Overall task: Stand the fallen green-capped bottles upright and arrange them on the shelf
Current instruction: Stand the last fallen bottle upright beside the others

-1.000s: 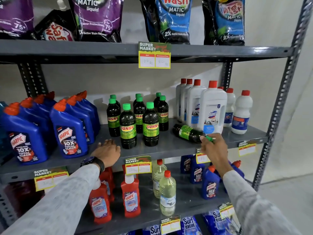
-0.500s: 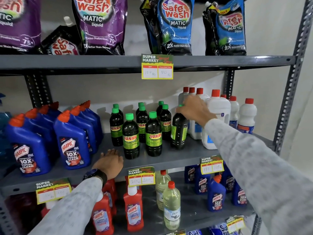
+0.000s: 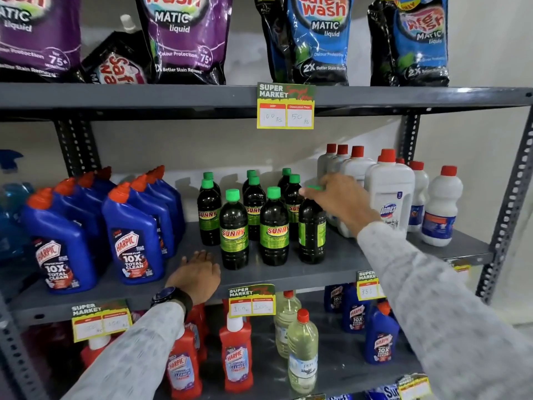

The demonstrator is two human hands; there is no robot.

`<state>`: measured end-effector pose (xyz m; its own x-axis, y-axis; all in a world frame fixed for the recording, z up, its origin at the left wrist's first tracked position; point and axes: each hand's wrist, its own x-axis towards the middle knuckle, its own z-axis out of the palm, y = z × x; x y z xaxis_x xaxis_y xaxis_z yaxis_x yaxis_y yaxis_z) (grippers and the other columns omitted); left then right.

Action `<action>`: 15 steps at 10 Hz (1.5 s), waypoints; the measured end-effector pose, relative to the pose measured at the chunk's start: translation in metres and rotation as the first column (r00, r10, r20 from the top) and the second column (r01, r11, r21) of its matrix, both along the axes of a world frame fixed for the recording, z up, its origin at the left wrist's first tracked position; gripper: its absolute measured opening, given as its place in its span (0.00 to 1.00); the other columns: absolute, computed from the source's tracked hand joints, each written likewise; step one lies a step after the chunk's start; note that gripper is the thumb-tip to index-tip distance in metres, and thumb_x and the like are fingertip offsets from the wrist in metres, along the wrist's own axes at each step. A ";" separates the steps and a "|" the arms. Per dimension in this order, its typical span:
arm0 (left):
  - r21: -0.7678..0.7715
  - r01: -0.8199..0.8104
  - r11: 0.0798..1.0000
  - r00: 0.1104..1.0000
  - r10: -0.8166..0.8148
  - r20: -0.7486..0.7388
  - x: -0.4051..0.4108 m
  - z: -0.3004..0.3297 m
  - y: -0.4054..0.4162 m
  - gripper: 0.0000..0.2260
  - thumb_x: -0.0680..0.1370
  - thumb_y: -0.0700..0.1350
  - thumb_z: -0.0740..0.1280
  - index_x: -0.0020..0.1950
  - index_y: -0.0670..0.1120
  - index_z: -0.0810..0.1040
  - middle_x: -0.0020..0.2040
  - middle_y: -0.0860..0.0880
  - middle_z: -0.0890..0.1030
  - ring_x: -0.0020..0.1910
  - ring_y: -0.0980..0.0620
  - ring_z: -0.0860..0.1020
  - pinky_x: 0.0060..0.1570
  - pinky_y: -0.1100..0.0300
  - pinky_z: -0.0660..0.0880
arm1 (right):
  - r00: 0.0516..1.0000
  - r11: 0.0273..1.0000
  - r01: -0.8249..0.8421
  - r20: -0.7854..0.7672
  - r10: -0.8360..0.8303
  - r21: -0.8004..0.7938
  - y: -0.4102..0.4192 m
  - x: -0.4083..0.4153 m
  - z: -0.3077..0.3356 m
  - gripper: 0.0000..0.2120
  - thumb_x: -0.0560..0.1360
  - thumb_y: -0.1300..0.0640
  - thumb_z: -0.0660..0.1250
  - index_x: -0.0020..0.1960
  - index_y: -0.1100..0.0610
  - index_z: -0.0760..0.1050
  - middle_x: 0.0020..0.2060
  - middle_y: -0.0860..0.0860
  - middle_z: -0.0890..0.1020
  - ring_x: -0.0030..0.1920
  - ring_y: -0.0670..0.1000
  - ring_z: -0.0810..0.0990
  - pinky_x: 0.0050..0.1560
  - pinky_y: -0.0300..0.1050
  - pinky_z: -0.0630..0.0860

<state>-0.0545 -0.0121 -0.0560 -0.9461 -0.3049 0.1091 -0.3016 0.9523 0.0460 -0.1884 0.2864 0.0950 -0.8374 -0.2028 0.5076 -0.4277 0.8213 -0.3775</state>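
Several dark green-capped Sunny bottles (image 3: 234, 232) stand upright in rows on the middle grey shelf (image 3: 340, 269). One more such bottle (image 3: 312, 232) stands at the right end of the front row, its label turned sideways. My right hand (image 3: 337, 202) grips it by the green cap from above. My left hand (image 3: 199, 274) lies flat, fingers apart, on the shelf's front edge, just left of the front row, holding nothing.
Blue Harpic bottles (image 3: 132, 241) crowd the shelf's left; white red-capped Domex bottles (image 3: 389, 197) stand close right of the held bottle. Detergent pouches (image 3: 184, 36) fill the shelf above. Red bottles (image 3: 236, 356) and clear bottles (image 3: 302, 350) sit below. Price tags (image 3: 251, 301) hang from shelf edges.
My right hand took the fallen bottle by its cap, stood it up, and moved it left into line with the front row. My left hand stayed on the shelf edge.
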 end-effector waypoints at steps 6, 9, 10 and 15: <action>0.078 -0.019 0.997 1.000 0.020 -0.020 -0.002 -0.003 -0.003 0.27 0.84 0.52 0.45 0.81 0.41 0.55 0.83 0.43 0.54 0.82 0.46 0.52 0.80 0.47 0.47 | 0.913 0.773 -0.204 0.167 0.372 -0.601 0.004 -0.002 -0.133 0.33 0.64 0.54 0.86 0.60 0.49 0.71 0.50 0.39 0.79 0.49 0.37 0.77 0.48 0.36 0.73; 0.080 -0.017 0.997 1.000 0.018 -0.018 -0.003 -0.003 -0.002 0.27 0.84 0.52 0.45 0.81 0.41 0.54 0.83 0.43 0.54 0.82 0.47 0.51 0.80 0.47 0.47 | 0.846 0.708 -0.238 0.216 0.487 -0.665 0.018 -0.015 -0.141 0.26 0.74 0.67 0.74 0.69 0.51 0.76 0.59 0.48 0.86 0.63 0.52 0.82 0.71 0.55 0.75; 0.086 -0.018 0.996 1.000 0.020 -0.021 -0.003 -0.003 -0.003 0.27 0.84 0.52 0.45 0.81 0.41 0.55 0.83 0.43 0.54 0.82 0.47 0.51 0.80 0.47 0.47 | 0.876 0.743 -0.203 0.221 0.428 -0.637 0.013 -0.011 -0.142 0.30 0.71 0.59 0.81 0.70 0.54 0.75 0.59 0.47 0.85 0.59 0.49 0.83 0.63 0.45 0.78; 0.051 -0.020 0.998 0.999 0.021 -0.027 -0.001 0.000 0.000 0.26 0.84 0.51 0.46 0.81 0.40 0.57 0.82 0.42 0.56 0.82 0.46 0.53 0.79 0.46 0.49 | 0.945 0.782 -0.138 0.157 0.289 -0.608 0.006 0.003 -0.142 0.36 0.68 0.54 0.84 0.71 0.54 0.71 0.57 0.45 0.81 0.57 0.47 0.80 0.57 0.39 0.74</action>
